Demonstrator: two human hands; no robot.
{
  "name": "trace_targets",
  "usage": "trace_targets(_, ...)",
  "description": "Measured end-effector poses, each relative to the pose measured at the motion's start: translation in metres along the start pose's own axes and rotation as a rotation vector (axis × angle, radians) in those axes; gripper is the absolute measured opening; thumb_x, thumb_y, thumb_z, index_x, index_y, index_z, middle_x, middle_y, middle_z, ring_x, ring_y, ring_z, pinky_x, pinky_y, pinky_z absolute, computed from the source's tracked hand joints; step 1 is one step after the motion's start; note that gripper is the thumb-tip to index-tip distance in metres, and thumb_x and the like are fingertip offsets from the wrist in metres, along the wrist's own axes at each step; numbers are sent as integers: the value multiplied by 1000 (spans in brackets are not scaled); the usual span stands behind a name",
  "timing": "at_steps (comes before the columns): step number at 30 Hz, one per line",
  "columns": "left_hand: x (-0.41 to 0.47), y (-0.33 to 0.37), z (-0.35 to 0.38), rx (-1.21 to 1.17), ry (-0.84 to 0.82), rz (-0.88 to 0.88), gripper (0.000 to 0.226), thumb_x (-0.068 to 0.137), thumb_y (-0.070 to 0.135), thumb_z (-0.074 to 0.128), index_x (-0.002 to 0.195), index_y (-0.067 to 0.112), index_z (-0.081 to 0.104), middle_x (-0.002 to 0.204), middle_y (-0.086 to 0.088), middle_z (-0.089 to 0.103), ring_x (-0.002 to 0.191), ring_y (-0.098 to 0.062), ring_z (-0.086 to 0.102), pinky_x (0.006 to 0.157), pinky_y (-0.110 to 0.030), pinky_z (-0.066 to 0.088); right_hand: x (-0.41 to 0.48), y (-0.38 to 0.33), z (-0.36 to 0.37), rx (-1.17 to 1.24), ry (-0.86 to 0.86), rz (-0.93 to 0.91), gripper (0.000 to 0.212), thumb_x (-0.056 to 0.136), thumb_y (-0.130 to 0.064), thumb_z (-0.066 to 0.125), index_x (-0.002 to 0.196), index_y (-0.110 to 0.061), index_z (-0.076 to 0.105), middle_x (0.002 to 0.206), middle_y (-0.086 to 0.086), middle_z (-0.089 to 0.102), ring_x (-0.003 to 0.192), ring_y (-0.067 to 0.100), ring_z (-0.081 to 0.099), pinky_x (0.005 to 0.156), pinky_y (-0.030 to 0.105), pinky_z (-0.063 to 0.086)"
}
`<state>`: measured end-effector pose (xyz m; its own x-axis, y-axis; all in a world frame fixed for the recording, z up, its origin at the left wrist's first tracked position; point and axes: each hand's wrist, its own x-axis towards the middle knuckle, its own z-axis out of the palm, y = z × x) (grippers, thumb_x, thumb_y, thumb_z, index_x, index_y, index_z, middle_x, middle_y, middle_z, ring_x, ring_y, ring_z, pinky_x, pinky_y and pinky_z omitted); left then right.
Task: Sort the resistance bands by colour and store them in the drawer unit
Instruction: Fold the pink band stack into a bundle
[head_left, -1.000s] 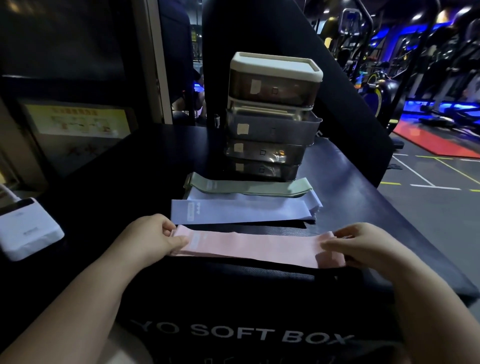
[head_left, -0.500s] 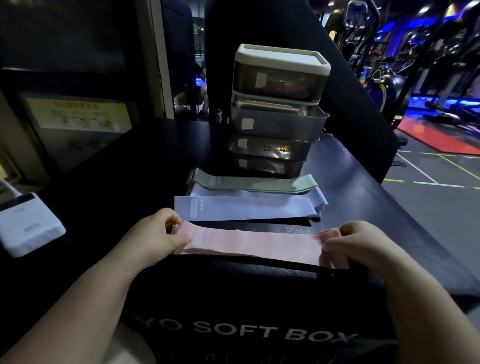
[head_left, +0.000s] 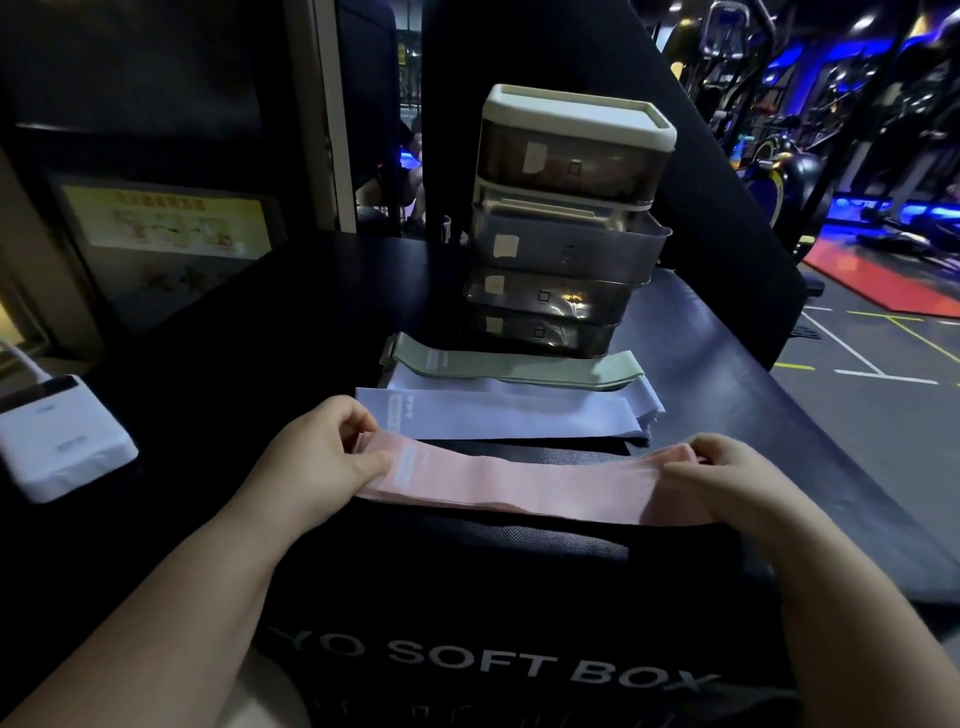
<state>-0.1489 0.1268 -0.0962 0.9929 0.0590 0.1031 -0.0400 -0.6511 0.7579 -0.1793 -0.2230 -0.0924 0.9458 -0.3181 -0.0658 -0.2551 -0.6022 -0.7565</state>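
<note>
A stack of pink resistance bands (head_left: 519, 480) stretches across the black soft box between my hands. My left hand (head_left: 322, 457) pinches its left end and my right hand (head_left: 727, 480) grips its right end, which is bunched and lifted slightly. Behind lie lilac bands (head_left: 509, 415) and, further back, green bands (head_left: 519, 369), both flat on the box. The drawer unit (head_left: 566, 223) stands upright behind them, with four translucent drawers; the second from the top is pulled out a little.
A white device (head_left: 62, 441) with a cable sits at the left edge. The black soft box (head_left: 467, 597) carries everything; its right side drops to the gym floor (head_left: 857, 441). A dark panel rises behind the drawers.
Both hands have lifted the ends of the pink bands slightly and gathered them; the right end is now bunched up. The other bands and the drawers have not moved.
</note>
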Motion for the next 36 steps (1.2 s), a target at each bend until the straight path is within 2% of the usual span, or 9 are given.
trace_targets(3, 2, 13, 7, -256, -56, -13, 25, 77, 1, 73, 87, 16, 55, 83, -1, 60, 64, -15, 55, 57, -24, 49, 3, 6, -9, 215, 34, 42, 25, 58, -25, 68, 82, -16, 70, 70, 2, 68, 65, 19, 63, 65, 33, 50)
trace_targets(5, 1, 23, 17, -417, -131, -27, 25, 80, -5, 69, 88, 12, 52, 80, -4, 55, 52, -11, 50, 45, -17, 43, 5, 7, -20, 276, 66, 38, 20, 70, -12, 65, 89, -10, 70, 71, 7, 67, 62, 20, 62, 59, 30, 50)
trace_targets(9, 3, 34, 45, -501, -203, -50, 28, 80, -5, 69, 87, 14, 51, 79, -6, 54, 49, -11, 51, 46, -19, 45, 16, 15, -43, 270, 205, 66, 29, 76, -9, 68, 105, -11, 65, 70, 9, 62, 54, 19, 50, 40, 19, 37)
trace_targets(12, 5, 36, 61, -447, -229, -61, 29, 77, -1, 74, 89, 15, 52, 80, -8, 57, 58, -17, 54, 53, -25, 49, 18, 12, -44, 184, 325, 74, 43, 69, -18, 75, 110, -18, 62, 75, 10, 67, 57, 22, 57, 51, 27, 42)
trace_targets(15, 7, 37, 64, -459, -228, -76, 28, 78, 0, 73, 93, 12, 53, 79, -9, 56, 56, -18, 54, 48, -21, 47, 12, -6, -30, 125, 354, 29, 31, 70, -23, 74, 97, -26, 60, 77, 2, 66, 71, 25, 65, 72, 43, 56)
trace_targets(21, 8, 36, 59, -546, -297, -139, 37, 72, 12, 80, 96, 12, 53, 87, -10, 60, 71, -17, 62, 55, -21, 48, -3, -55, 20, 109, 253, -157, 27, 74, -25, 70, 97, -26, 54, 81, -4, 64, 77, 22, 63, 72, 38, 55)
trace_targets(27, 6, 37, 58, -578, -294, -162, 28, 82, 6, 72, 102, 7, 52, 84, -11, 60, 53, -9, 59, 47, -16, 45, -19, -87, 68, -63, 78, -318, 27, 79, -27, 63, 101, -27, 48, 77, -10, 63, 74, 15, 60, 64, 30, 45)
trace_targets(31, 5, 38, 57, -599, -288, -156, 23, 85, 5, 68, 102, 6, 52, 77, -8, 58, 45, -4, 54, 43, -14, 40, -26, -92, 89, -156, -24, -378, 35, 78, -41, 64, 101, -29, 42, 87, -5, 66, 82, 21, 62, 72, 36, 50)
trace_targets(36, 8, 34, 55, -585, -316, -168, 13, 93, 11, 59, 105, 8, 54, 84, -7, 62, 62, -7, 61, 53, -17, 47, -28, -91, 91, -157, -69, -361, 51, 61, -62, 64, 99, -35, 42, 80, -14, 66, 79, 7, 64, 78, 38, 52)
